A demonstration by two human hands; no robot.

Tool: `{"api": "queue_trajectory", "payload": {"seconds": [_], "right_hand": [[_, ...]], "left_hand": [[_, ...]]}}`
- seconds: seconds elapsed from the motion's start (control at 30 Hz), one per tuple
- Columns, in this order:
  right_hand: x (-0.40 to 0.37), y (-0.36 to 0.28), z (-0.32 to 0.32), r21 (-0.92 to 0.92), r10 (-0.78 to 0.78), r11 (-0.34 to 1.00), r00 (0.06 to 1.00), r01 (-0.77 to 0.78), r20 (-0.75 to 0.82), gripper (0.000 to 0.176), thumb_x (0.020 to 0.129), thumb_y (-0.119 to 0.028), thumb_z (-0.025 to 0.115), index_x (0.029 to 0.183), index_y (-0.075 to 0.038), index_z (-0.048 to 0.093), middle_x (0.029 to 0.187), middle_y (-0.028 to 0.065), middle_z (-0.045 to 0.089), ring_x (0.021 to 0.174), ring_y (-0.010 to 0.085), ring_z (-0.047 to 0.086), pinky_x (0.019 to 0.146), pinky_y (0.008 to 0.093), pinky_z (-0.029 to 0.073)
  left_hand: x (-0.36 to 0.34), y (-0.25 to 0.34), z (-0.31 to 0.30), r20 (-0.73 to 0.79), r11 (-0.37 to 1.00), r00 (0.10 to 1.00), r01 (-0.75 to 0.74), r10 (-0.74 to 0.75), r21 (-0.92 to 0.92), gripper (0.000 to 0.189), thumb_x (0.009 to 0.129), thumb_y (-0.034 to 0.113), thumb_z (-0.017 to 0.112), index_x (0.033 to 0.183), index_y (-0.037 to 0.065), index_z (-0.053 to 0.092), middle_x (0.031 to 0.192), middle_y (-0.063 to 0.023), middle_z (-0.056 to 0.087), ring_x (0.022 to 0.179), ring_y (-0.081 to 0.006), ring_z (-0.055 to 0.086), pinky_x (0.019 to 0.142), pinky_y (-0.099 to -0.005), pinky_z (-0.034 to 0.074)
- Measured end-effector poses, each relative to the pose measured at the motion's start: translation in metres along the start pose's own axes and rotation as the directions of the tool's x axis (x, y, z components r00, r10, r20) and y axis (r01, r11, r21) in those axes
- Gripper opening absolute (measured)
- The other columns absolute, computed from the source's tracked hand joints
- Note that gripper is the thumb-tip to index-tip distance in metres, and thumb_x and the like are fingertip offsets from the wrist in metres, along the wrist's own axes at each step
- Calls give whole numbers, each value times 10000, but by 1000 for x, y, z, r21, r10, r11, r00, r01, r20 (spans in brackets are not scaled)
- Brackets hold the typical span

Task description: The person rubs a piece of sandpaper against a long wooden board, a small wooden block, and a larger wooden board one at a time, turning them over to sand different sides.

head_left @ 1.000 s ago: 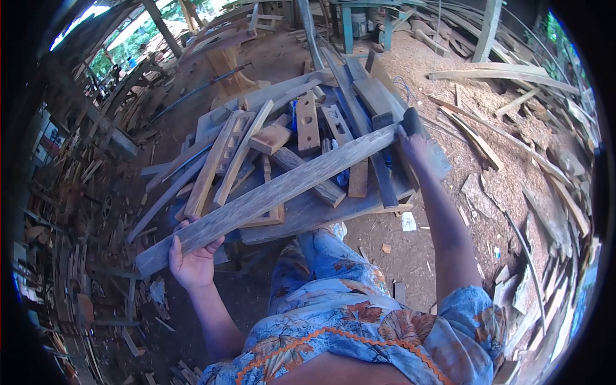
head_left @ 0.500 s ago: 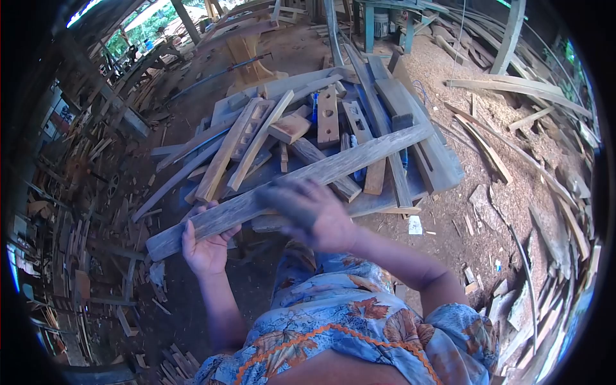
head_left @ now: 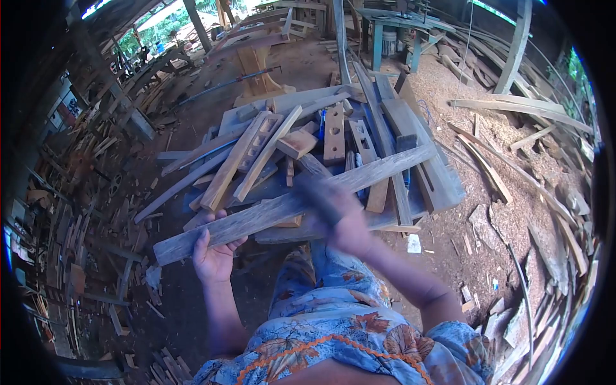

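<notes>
A long weathered wooden board (head_left: 250, 221) slants from lower left to upper right over the pile on the worktable. Its lower left part rests in my left hand (head_left: 215, 253), with the thumb at the near edge and fingers beneath and beyond it. My right hand (head_left: 346, 221), smeared by motion, holds a dark block (head_left: 317, 200) against the middle of the board. Beyond the board lie a light block with round holes (head_left: 334, 131), a slotted piece (head_left: 364, 142) and a grooved piece (head_left: 260, 142).
Wood pieces cover the worktable (head_left: 276, 236). A curved wooden stand (head_left: 256, 74) and a green bench (head_left: 377, 45) are farther back. Stacked scrap lies at left; planks and shavings (head_left: 475, 154) spread at right. A pole (head_left: 515, 48) stands at the upper right.
My right hand and the dark block have moved right along the board. The view has shifted slightly, so the pile appears a little lower and farther right. My left hand still supports the board.
</notes>
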State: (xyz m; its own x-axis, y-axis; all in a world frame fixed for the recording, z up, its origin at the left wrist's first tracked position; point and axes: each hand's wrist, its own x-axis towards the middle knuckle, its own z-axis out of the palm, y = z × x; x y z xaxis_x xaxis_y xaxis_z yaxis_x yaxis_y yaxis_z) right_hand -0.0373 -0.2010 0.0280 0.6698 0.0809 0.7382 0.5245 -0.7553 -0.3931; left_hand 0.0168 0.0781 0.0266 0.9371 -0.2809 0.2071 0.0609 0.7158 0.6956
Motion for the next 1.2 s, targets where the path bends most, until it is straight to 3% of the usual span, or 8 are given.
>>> {"api": "queue_trajectory", "payload": {"seconds": [0.17, 0.5, 0.6, 0.63, 0.73, 0.9, 1.03, 1.2], "right_hand": [[2, -17, -2, 125, -179, 979, 971, 160, 160, 600, 765, -175, 643, 1335, -79, 483, 1265, 159, 519, 1194, 323, 477, 1009, 426, 370], [-53, 195, -89, 26, 793, 578, 555, -815, -252, 423, 851, -142, 626, 1252, -42, 536, 1067, 144, 662, 946, 229, 643, 847, 351, 473], [-34, 164, -46, 261, 475, 880, 760, -397, -445, 510, 846, -176, 633, 1323, -81, 477, 1199, 169, 590, 1036, 263, 601, 878, 364, 459], [-26, 124, -45, 146, 652, 756, 718, -638, -243, 545, 850, -180, 630, 1353, -78, 446, 1240, 165, 555, 1096, 285, 564, 926, 357, 440], [-2, 45, -31, -50, 171, 983, 980, -176, -100, 606, 829, -202, 641, 1378, -59, 427, 1289, 148, 536, 1218, 294, 483, 1027, 397, 361], [-7, 43, -37, -53, -63, 997, 997, 60, -50, 675, 751, -204, 661, 1382, -134, 430, 1248, 125, 556, 1176, 327, 499, 987, 496, 346], [-25, 132, -84, 157, 314, 945, 930, -288, -188, 570, 773, -180, 669, 1312, -97, 505, 1133, 148, 624, 1040, 328, 596, 889, 404, 462], [-69, 234, -145, -252, 807, 445, 507, -859, -302, 556, 800, -458, 619, 955, 73, 669, 1012, 276, 635, 967, 341, 630, 882, 418, 468]], "left_hand": [[-3, 4, 0, 11, 999, 1000, -12, 11, 32, 390, 908, 215, 541, 1273, 86, 499, 1233, -149, 547, 1127, -327, 560, 828, -511, 557], [5, 7, 3, -189, 995, 982, 0, 20, 103, 404, 888, 217, 582, 1261, 80, 511, 1241, -165, 558, 1109, -309, 580, 855, -499, 539], [7, 3, -3, -306, 1000, 952, 8, -12, -14, 368, 872, 193, 605, 1198, 32, 546, 1225, -171, 567, 1115, -309, 579, 864, -500, 532], [7, 5, -1, -297, 998, 955, 6, -27, -70, 352, 854, 156, 612, 1172, 16, 555, 1217, -168, 572, 1128, -312, 569, 902, -515, 504], [11, 11, 0, -247, 983, 967, 23, -68, -183, 350, 814, 84, 615, 1149, -3, 563, 1206, -169, 573, 1178, -330, 526, 985, -544, 428], [16, 15, 0, -95, 979, 994, 35, -55, -200, 412, 723, 15, 626, 1132, -12, 575, 1219, -179, 563, 1288, -375, 402, 1088, -562, 292], [22, 15, -11, 115, 991, 993, -6, 21, -133, 455, 725, 28, 646, 1171, 9, 558, 1220, -163, 565, 1284, -369, 407, 1118, -541, 244], [35, 18, -17, 225, 996, 973, -31, 50, -89, 434, 709, 1, 683, 1108, 47, 517, 1175, -129, 587, 1285, -352, 411, 1112, -550, 242]]}}
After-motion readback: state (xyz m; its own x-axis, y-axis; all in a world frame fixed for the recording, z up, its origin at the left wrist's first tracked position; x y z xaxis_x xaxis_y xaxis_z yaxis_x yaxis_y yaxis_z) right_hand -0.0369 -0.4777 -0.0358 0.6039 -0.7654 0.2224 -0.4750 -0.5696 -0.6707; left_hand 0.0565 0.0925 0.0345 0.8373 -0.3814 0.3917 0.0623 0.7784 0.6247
